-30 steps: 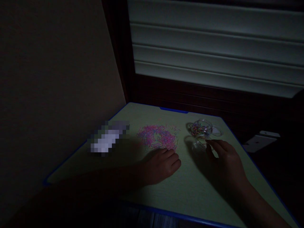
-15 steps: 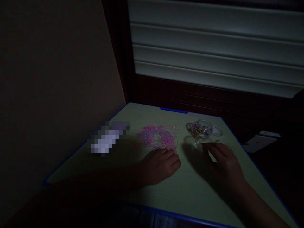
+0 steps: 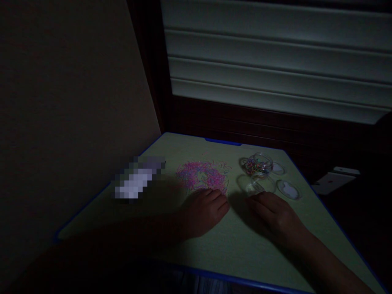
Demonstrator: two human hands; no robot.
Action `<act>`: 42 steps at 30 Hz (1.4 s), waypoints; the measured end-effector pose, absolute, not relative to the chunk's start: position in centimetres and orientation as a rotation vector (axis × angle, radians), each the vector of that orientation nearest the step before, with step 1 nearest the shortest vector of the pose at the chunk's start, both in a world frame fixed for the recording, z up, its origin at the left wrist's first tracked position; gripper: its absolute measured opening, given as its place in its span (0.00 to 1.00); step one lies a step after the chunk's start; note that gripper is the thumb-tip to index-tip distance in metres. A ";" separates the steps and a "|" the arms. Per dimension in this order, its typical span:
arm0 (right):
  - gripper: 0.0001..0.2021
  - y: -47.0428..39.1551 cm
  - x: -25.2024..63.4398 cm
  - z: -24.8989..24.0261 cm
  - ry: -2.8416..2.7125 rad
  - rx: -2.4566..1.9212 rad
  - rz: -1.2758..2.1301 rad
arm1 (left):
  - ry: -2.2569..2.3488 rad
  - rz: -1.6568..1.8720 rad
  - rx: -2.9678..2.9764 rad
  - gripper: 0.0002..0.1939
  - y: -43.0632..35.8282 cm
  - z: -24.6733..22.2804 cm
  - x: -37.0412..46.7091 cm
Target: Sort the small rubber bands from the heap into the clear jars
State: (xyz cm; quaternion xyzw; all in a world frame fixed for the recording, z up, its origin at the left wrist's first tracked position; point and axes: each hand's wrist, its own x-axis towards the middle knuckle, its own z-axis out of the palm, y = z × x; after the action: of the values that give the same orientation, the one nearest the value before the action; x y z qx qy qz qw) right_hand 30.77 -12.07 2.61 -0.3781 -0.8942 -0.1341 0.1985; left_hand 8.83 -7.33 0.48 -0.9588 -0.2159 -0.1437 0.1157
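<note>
Pink and multicoloured small bands lie in a loose pile at the middle of the light table. At the pile's near edge rests my left hand, its fingers curled and whatever is under them hidden. My right hand is just in front of a clear jar that looks nearly empty, fingertips pressed together; anything between them is too small to see. Behind that jar stands another clear jar holding coloured bands. Two round lids, one near and one farther back, lie to the right of the jars.
The table has a blue rim. A pixelated object lies at its left side. Past the right edge is a white device. A wall borders the left, and a slatted panel stands behind.
My right hand has moved left and toward me, away from the near jar, uncovering the near lid. My left hand has shifted slightly left, still curled at the pile's edge.
</note>
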 end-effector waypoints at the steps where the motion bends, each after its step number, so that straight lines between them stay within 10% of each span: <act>1: 0.11 -12.1 30.8 2.6 -2.501 -1.065 -0.377 | -0.646 -0.414 -2.813 0.05 -7.3 0.4 8.8; 42: 0.10 -11.9 30.7 2.5 -2.526 -1.107 -0.317 | -0.846 -0.207 -2.706 0.06 -7.9 0.2 9.1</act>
State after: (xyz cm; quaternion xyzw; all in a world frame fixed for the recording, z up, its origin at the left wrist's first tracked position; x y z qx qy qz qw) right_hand 30.72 -11.88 2.48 -0.3920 -0.8948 -0.1122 0.1819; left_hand 9.06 -7.92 0.15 -0.9414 -0.2941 -0.0720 0.1488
